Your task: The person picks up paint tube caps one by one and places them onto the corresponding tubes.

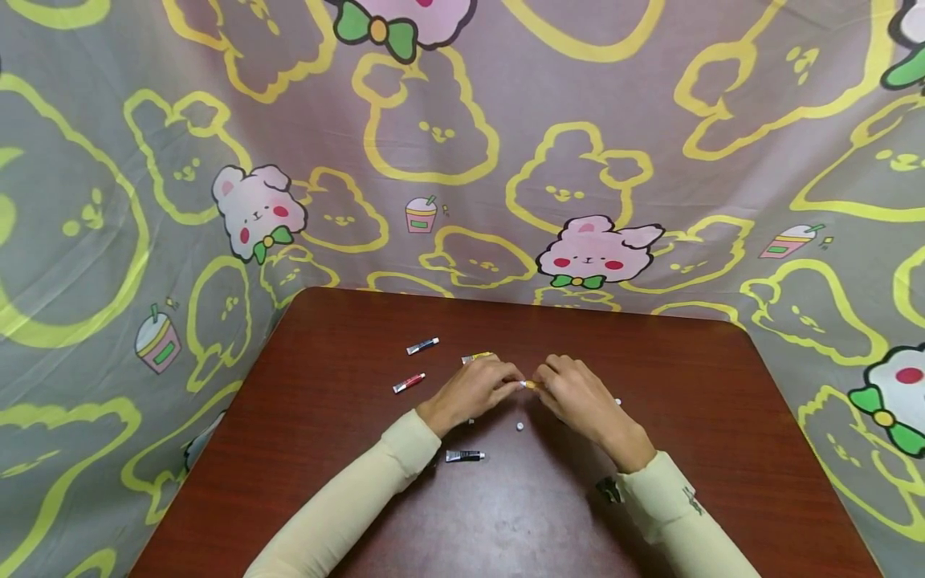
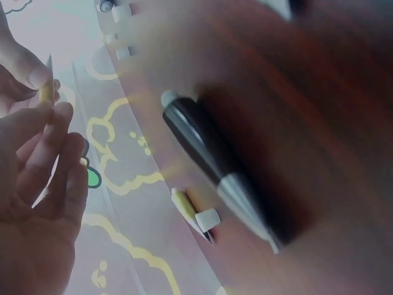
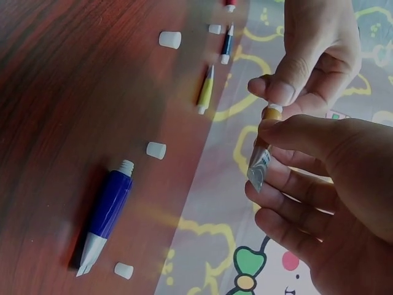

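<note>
Both hands meet over the far middle of the table around a small orange paint tube (image 3: 272, 114) with a crumpled silver tail. My right hand (image 1: 581, 401) pinches the tube's body between thumb and forefinger, its other fingers loosely extended. At the tube's white end, the thumb and fingertips of my left hand (image 1: 473, 389) pinch the white cap (image 3: 275, 106), mostly covering it. A yellow tube (image 1: 475, 358) lies just behind the left hand. Nearer the body is a black tube (image 1: 465, 456). The right wrist view shows a blue-violet tube (image 3: 110, 203), its threaded neck bare.
A dark blue tube (image 1: 422, 347) and a red tube (image 1: 409, 383) lie left of the hands on the brown table (image 1: 347, 337). Loose white caps are scattered about, one cap (image 1: 519, 426) below the hands and another cap (image 1: 617, 400) beyond the right wrist. A patterned curtain (image 1: 462, 144) surrounds the table.
</note>
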`<state>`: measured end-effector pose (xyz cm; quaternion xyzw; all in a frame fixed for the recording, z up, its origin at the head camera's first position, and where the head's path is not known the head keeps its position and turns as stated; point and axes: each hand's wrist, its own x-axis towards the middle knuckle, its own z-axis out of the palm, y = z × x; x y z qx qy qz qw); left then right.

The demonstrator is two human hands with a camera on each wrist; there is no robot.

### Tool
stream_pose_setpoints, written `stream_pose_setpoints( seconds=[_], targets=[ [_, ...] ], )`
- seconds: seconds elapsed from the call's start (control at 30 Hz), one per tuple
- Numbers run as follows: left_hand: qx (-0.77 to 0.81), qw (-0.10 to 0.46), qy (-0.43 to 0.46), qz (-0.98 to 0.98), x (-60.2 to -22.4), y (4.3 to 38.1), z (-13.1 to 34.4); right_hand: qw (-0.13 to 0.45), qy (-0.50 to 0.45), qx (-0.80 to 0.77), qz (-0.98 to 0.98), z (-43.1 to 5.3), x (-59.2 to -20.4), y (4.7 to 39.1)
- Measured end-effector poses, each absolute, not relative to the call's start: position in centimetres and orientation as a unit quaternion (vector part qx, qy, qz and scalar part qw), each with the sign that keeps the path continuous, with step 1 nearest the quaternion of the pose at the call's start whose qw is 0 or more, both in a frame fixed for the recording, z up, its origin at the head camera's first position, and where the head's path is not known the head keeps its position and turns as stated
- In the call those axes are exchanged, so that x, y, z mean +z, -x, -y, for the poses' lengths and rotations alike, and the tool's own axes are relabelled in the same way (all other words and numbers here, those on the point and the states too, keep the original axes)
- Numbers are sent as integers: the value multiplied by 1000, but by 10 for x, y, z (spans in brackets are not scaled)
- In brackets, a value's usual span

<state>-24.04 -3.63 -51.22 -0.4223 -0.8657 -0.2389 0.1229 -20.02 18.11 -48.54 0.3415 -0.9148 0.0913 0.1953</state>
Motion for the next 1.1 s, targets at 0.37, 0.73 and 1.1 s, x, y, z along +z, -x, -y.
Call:
stream_pose_setpoints(
  seconds=[0.37,0.73,1.1],
  targets=[
    [-273,114,389,872,-511,235,32,202,-348,92,911,-180,-482,199],
    [-291,124,405,858,-512,235,35,194,-355,104,908,-181,-482,199],
    [-323,102,375,863,-509,234,34,191,-353,105,910,-181,-479,196]
  ],
)
